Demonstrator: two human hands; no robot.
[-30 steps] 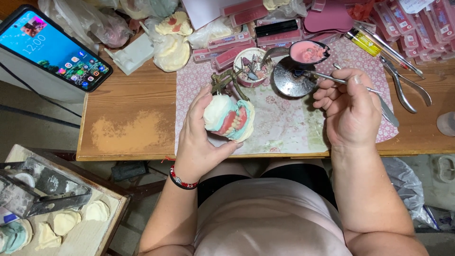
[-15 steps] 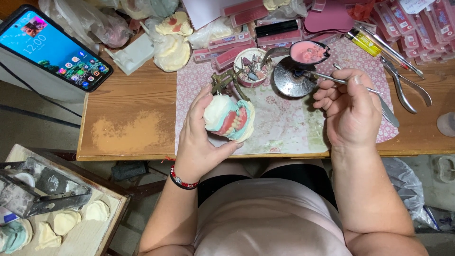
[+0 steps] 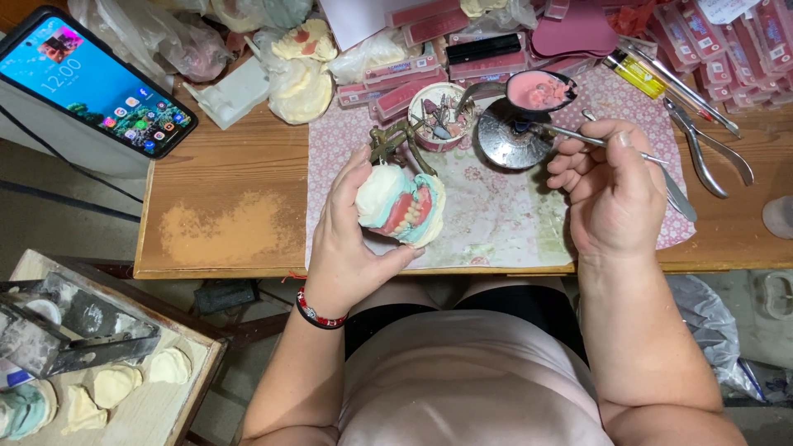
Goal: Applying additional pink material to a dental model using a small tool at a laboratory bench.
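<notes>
Showing pink gums, apparently white-based denture model [image 3: 402, 206].

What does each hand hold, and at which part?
The left hand grips the denture model on its articulator around the plaster base. The right hand pinches a thin metal instrument at mid-handle.
</notes>
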